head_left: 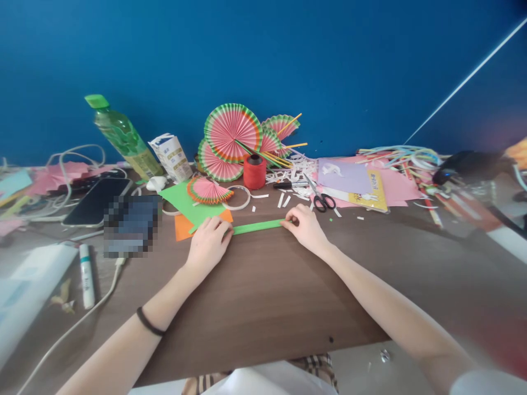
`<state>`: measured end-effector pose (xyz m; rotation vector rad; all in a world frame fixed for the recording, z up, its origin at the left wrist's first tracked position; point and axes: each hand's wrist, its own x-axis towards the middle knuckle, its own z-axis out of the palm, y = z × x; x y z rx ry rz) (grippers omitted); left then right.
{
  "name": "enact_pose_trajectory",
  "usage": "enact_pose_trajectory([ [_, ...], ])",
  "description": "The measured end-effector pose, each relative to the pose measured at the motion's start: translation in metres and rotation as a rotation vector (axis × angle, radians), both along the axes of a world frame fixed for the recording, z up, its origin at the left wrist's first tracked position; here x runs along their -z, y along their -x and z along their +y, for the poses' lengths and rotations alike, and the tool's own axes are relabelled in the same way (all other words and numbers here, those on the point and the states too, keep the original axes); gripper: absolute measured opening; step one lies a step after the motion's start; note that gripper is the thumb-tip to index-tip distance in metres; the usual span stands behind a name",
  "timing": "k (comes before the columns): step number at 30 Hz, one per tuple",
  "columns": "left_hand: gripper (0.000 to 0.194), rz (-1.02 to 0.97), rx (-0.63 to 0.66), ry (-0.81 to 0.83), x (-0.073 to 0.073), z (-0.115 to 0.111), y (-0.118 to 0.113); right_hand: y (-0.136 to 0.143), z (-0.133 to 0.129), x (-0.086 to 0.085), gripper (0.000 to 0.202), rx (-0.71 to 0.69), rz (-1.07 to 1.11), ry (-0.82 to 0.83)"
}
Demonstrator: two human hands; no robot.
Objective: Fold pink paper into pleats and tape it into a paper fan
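A narrow green paper strip (259, 226) lies across the brown table, stretched between my two hands. My left hand (209, 241) grips its left part, fingers bent over it. At the right end, my right hand (303, 226) pinches the strip between thumb and fingers. Just beyond my left hand are a green paper sheet (177, 198) and an orange paper sheet (183, 228). A half-round pleated paper fan (209, 191) in pink, green and orange rests on the green sheet. Black-handled scissors (324, 202) lie beyond my right hand.
A red thread spool (254, 173) stands before several round paper fans (233, 131). White paper scraps (298, 167) and a yellow booklet (370, 192) lie to the right. On the left are a green-capped bottle (123, 134), a phone (99, 202), a marker (87, 277) and cables.
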<state>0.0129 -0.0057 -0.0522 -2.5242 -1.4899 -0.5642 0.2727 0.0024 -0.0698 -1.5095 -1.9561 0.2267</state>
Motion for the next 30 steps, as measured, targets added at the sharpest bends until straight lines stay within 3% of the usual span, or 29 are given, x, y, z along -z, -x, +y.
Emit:
enact_pose_trajectory([
  [5,0.021,0.018,0.017,0.039,-0.001,0.000,-0.001,0.000,-0.001,-0.001,0.013,0.003,-0.048,0.013],
  [13,0.035,0.109,0.200,0.042,0.001,-0.003,0.001,0.001,-0.002,-0.004,0.021,-0.037,-0.170,-0.074],
  [20,0.038,0.214,0.142,0.060,-0.006,-0.017,-0.012,0.010,-0.017,-0.007,0.027,-0.067,-0.311,-0.134],
  [22,0.039,0.226,0.155,0.058,-0.008,-0.021,-0.016,0.017,-0.023,-0.008,0.030,-0.172,-0.239,-0.150],
  [26,0.036,0.238,0.166,0.027,-0.010,-0.025,-0.020,0.031,-0.030,-0.008,0.041,-0.517,-0.228,-0.085],
  [30,0.039,0.253,0.133,0.028,-0.008,-0.027,-0.021,0.035,-0.031,-0.007,0.041,-0.541,-0.251,0.010],
])
